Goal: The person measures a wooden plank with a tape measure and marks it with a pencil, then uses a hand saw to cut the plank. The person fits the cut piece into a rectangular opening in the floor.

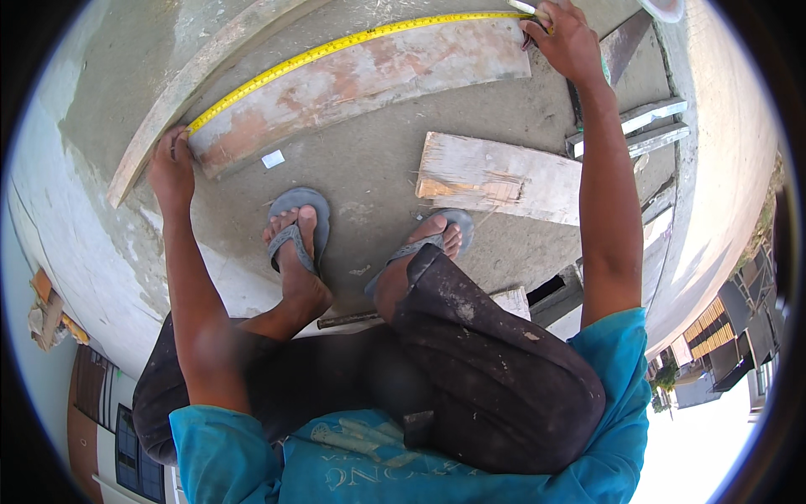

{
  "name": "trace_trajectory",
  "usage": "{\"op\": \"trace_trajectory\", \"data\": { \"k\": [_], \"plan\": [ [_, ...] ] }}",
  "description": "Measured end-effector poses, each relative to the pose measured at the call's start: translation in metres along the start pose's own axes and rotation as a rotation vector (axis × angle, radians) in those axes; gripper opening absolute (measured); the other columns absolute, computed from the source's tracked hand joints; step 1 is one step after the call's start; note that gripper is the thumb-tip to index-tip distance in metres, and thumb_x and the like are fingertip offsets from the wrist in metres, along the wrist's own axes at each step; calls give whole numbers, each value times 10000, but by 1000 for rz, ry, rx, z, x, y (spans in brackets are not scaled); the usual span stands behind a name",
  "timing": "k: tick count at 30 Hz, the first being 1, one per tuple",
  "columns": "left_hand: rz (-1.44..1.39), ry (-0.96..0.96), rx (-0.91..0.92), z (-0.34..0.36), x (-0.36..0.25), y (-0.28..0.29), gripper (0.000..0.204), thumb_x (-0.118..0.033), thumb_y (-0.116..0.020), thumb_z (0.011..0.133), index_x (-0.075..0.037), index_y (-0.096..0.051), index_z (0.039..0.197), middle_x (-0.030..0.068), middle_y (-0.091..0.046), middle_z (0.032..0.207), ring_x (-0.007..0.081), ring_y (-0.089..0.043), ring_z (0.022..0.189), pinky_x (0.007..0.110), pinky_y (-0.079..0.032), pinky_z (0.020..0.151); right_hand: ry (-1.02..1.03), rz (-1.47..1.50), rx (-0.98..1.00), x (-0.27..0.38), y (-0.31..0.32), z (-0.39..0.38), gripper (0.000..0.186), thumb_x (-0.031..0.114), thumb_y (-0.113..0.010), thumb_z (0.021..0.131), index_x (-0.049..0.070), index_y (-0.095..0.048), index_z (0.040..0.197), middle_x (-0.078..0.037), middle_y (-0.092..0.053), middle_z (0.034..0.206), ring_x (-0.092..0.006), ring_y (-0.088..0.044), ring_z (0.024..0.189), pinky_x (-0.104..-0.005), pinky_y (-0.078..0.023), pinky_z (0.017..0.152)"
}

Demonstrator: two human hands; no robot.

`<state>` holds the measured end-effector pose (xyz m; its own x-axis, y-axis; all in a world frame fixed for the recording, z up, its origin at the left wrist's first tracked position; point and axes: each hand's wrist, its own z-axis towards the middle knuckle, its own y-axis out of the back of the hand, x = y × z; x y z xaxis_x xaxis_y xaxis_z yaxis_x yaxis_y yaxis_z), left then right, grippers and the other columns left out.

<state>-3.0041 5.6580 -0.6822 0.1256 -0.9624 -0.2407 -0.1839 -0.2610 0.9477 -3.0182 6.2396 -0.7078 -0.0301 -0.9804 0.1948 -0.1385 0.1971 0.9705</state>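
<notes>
A yellow tape measure (336, 42) is stretched along the far edge of a worn plank (361, 80) lying flat on the floor. My left hand (172, 172) is closed on the tape's end at the plank's left end. At the opposite end, my right hand (573, 44) has its fingers closed round a slim white pencil-like stick (522, 7), next to the tape. Something dark shows under those fingers; I cannot tell whether it is the tape's case.
A long curved-looking timber (180, 92) lies beyond the plank. Nearer sits a splintered board (495, 172), partly behind my right forearm. Narrow wood strips (655, 118) rest at the right by a low ledge. My sandalled feet (298, 231) stand on the concrete, near a small white scrap (273, 159).
</notes>
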Motion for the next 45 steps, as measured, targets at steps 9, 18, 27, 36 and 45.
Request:
{"op": "trace_trajectory", "data": {
  "k": [9, 18, 27, 36, 45],
  "plan": [
    [-78, 109, 18, -5, 2, -5, 231, -195, -570, 991, -54, -677, 1139, 120, -707, 975, 203, -644, 746, 344, -515, 747, -125, 743, -330, 38, 25, -30, 231, 262, -471, 993, 77, -503, 857, -15, -441, 724, -122, -388, 633, -330, -363, 577],
    [-58, 17, -32, -4, 9, -12, 238, -201, -551, 999, -48, -672, 1137, 136, -691, 997, 229, -632, 774, 350, -507, 764, -406, 1258, 76, 87, -1, -62, 279, 187, -422, 1029, 71, -629, 1177, 39, -493, 812, -44, -400, 679, -212, -334, 590],
    [-83, 77, 21, -3, 9, -12, 240, -198, -540, 1006, -42, -666, 1139, 132, -666, 963, 231, -617, 748, 369, -499, 740, -439, 1006, 78, 84, -17, -67, 293, 304, -483, 1044, 57, -634, 1084, 39, -554, 756, -59, -481, 684, -244, -387, 610],
    [-45, -23, -40, -3, 12, -13, 237, -193, -546, 1002, -36, -667, 1131, 144, -673, 962, 249, -639, 800, 368, -503, 766, -82, 436, 19, 87, -24, -91, 183, 271, -537, 989, 90, -554, 1015, -138, -664, 888, -381, -646, 804, -477, -511, 670],
    [-52, 7, -24, -4, 12, -14, 227, -196, -542, 1005, -41, -658, 1125, 151, -686, 1043, 297, -646, 922, 388, -498, 842, 16, 258, 118, 96, -30, -113, 109, 238, -556, 975, 132, -533, 991, -99, -664, 820, -351, -656, 683, -469, -520, 584]
  ]
}}
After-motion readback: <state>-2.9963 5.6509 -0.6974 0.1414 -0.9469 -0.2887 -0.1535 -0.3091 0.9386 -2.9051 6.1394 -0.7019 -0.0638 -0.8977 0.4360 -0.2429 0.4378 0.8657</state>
